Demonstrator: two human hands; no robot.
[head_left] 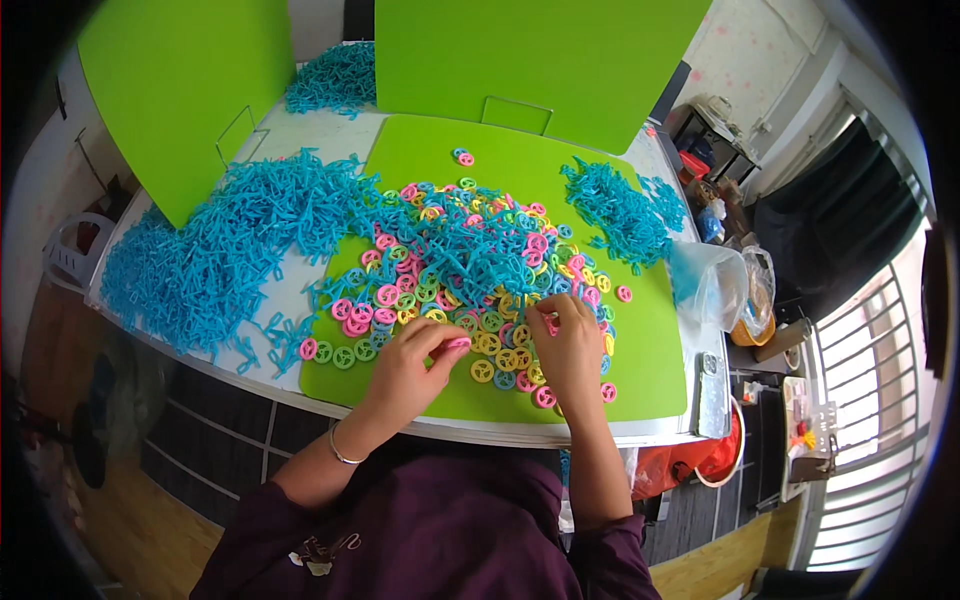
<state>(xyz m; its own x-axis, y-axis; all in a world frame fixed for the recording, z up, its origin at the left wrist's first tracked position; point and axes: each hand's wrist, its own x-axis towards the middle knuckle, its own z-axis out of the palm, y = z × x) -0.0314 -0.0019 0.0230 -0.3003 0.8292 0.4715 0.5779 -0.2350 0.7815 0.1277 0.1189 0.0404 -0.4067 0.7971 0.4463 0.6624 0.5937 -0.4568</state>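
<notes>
My left hand point(408, 362) is closed in a pinch on a small pink plastic wheel point(458, 343), held over the front of the pile. To its right, my right hand point(568, 350) has its fingers drawn together at the edge of the blue pieces. What they pinch is too small to make out. Around and beneath both hands lie spoked plastic wheels point(482, 371) in pink, yellow, green and blue. A heap of thin blue forked plastic pieces point(470, 250) covers the middle of these wheels.
A green mat point(650, 370) lies under the wheels. Larger blue heaps rest at the left point(230, 235) and right point(615, 210). Green upright boards point(530, 60) stand behind. A phone point(712, 395) and a clear plastic bag point(708, 283) sit at the right table edge.
</notes>
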